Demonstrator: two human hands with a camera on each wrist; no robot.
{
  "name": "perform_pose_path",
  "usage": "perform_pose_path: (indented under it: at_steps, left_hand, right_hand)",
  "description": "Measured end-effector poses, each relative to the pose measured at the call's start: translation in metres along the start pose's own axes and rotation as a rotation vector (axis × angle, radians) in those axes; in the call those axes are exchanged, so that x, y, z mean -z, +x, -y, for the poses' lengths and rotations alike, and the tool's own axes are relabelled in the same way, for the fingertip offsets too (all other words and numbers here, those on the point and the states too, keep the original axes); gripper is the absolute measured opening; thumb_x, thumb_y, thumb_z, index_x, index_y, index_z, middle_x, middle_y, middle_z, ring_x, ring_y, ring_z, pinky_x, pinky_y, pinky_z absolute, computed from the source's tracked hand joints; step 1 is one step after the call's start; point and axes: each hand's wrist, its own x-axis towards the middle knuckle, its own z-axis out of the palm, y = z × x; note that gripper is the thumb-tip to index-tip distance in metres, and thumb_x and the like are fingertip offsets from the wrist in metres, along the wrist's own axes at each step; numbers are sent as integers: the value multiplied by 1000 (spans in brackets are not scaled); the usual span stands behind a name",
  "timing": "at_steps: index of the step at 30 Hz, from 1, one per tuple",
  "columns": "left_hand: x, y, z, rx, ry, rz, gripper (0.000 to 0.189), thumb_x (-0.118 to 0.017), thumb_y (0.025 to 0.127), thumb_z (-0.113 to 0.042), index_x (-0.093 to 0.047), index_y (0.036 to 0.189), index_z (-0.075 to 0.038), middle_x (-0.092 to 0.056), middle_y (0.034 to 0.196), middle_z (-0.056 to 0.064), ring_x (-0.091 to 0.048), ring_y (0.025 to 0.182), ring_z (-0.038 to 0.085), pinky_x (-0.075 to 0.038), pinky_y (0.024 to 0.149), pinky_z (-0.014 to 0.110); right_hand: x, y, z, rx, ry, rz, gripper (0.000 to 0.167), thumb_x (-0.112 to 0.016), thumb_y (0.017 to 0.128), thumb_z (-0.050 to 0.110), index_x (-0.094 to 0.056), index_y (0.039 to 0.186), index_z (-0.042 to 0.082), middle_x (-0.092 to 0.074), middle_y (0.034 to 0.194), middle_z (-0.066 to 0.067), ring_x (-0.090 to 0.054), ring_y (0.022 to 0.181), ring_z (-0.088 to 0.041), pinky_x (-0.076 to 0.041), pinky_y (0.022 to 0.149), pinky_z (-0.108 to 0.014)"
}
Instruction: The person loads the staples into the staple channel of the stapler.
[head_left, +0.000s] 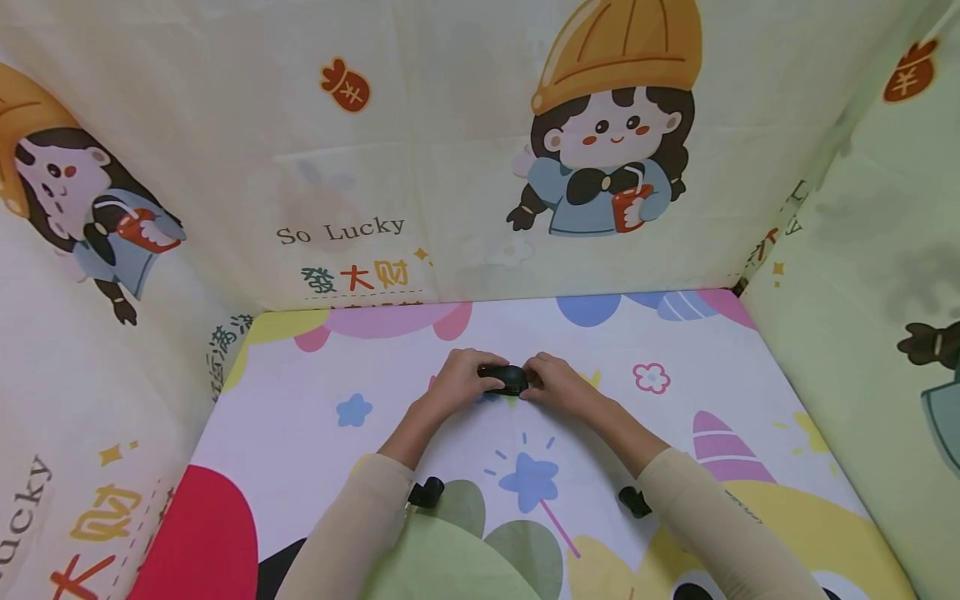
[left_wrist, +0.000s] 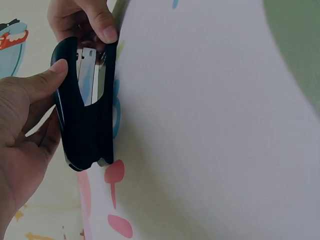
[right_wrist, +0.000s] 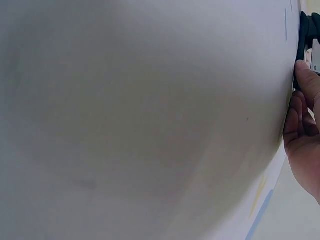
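Note:
A black stapler is at the middle of the table, held between both hands. My left hand grips its body, with the thumb on the upper cover in the left wrist view. At the other end, my right hand pinches the stapler's base, thumb against the edge. Metal parts of the stapler show through the gap between its cover and base. In the right wrist view, only part of the stapler and the right hand appear at the right edge.
A white tablecloth with coloured cartoon prints covers the table. Printed fabric walls enclose it at the back and both sides. Small black devices sit at both wrists.

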Motion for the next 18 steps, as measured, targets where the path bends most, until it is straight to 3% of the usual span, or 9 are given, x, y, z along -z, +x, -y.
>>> perform_pose_path:
  at_steps: [7, 18]
  left_hand:
    - [-1, 1, 1, 1, -26, 4, 31, -85, 85, -11, -79, 115, -8, -78, 115, 9, -70, 114, 26, -54, 104, 42]
    - [-5, 5, -1, -8, 28, 38, 28, -84, 86, -10, -79, 114, -6, -78, 113, 10, -70, 112, 26, -55, 102, 43]
  right_hand:
    - [-1, 1, -1, 1, -5, -3, 31, -84, 88, 19, -68, 108, 2, -61, 94, -4, -54, 83, -14, -50, 77, -30]
    - [0, 0, 0, -1, 8, -6, 29, -84, 88, 19, -69, 108, 4, -62, 97, -4, -55, 85, -15, -51, 78, -31]
